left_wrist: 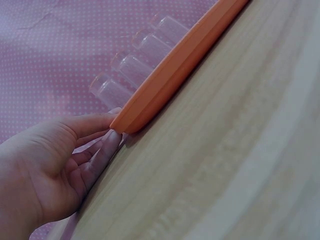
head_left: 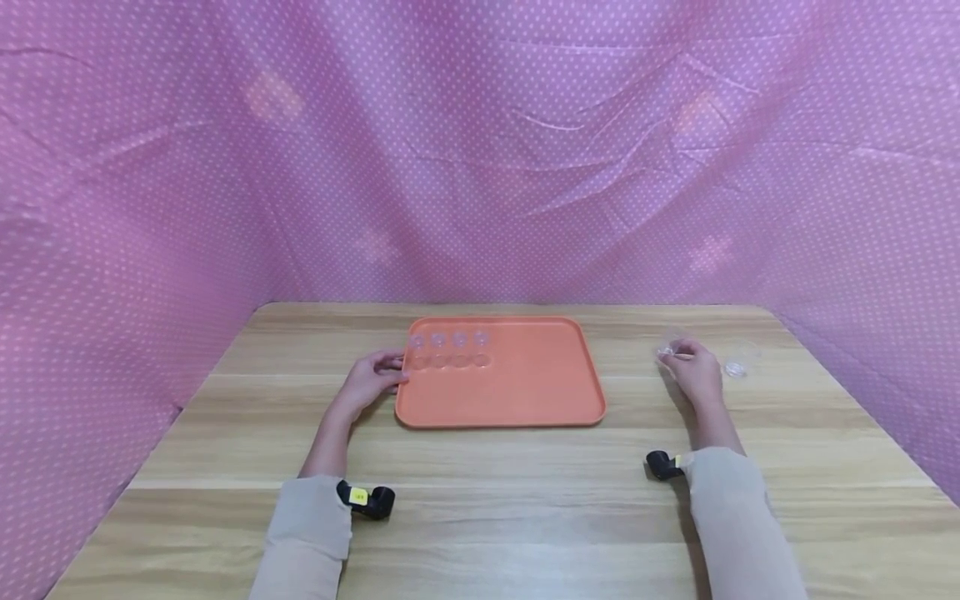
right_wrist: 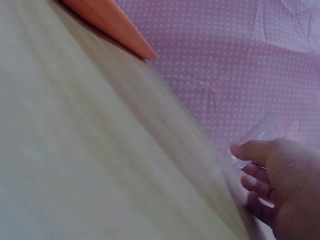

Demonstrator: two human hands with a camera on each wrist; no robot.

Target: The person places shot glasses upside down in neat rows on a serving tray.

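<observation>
An orange tray lies on the table, and several clear plastic cups stand in a row at its far left. My left hand holds the tray's left rim. In the left wrist view, its thumb and fingers pinch the tray edge, beside the standing cups. Off to the right of the tray, my right hand pinches another clear plastic cup between thumb and fingers. That cup looks tilted in the right wrist view, and the hand partly covers it.
One more clear plastic item sits on the wooden table, just right of my right hand; its shape is hard to make out. A pink dotted cloth hangs behind the table and along both sides.
</observation>
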